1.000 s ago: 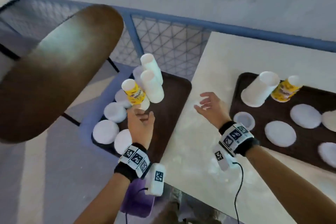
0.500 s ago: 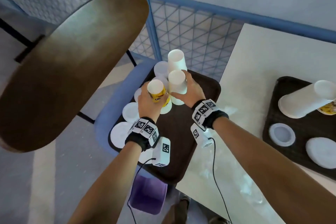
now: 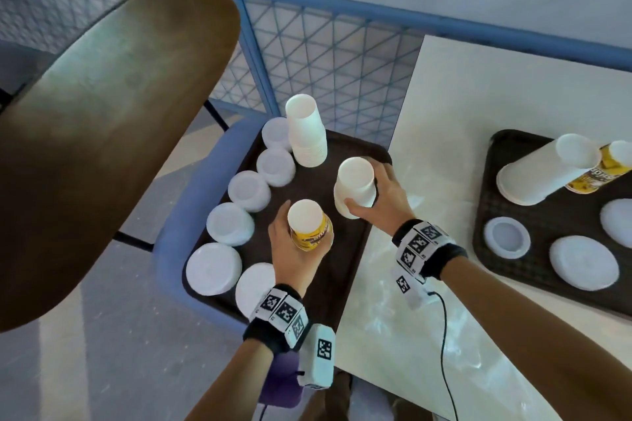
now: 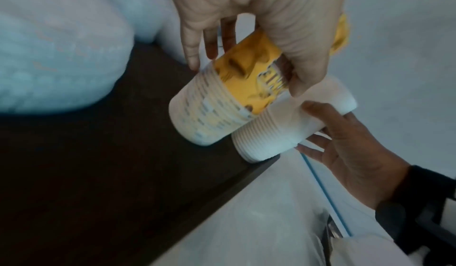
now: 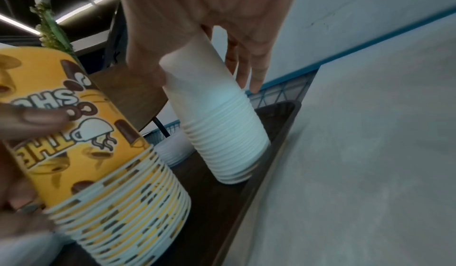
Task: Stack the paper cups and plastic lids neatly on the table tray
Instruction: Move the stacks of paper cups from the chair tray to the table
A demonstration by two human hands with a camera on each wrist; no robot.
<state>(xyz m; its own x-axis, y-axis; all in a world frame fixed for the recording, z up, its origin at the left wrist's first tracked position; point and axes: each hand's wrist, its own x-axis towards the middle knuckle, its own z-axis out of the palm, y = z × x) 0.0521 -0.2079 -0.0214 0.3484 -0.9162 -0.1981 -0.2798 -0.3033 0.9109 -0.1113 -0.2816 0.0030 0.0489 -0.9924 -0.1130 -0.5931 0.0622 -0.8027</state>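
A dark tray (image 3: 301, 184) lies on a blue chair seat left of the table. My left hand (image 3: 294, 249) grips a stack of yellow printed paper cups (image 3: 309, 227), upside down and tilted over the tray's middle. In the left wrist view the fingers (image 4: 195, 42) wrap this yellow stack (image 4: 222, 102). My right hand (image 3: 376, 202) grips a white cup stack (image 3: 354, 188) at the tray's right rim. The right wrist view shows that white stack (image 5: 222, 129) leaning, its base on the tray. A second white stack (image 3: 306, 131) stands at the tray's back. Several white lids (image 3: 231, 224) line its left side.
A white table (image 3: 444, 113) holds another dark tray (image 3: 496, 202) with a lying white cup stack (image 3: 547, 169), a yellow stack (image 3: 602, 167) and several lids (image 3: 584, 263). A brown chair back (image 3: 113, 133) rises at the left. A blue mesh railing (image 3: 325, 55) runs behind.
My right hand left the table and took the white stack. My left hand closed round the yellow stack. Both stacks have come away from the back stack, toward me.
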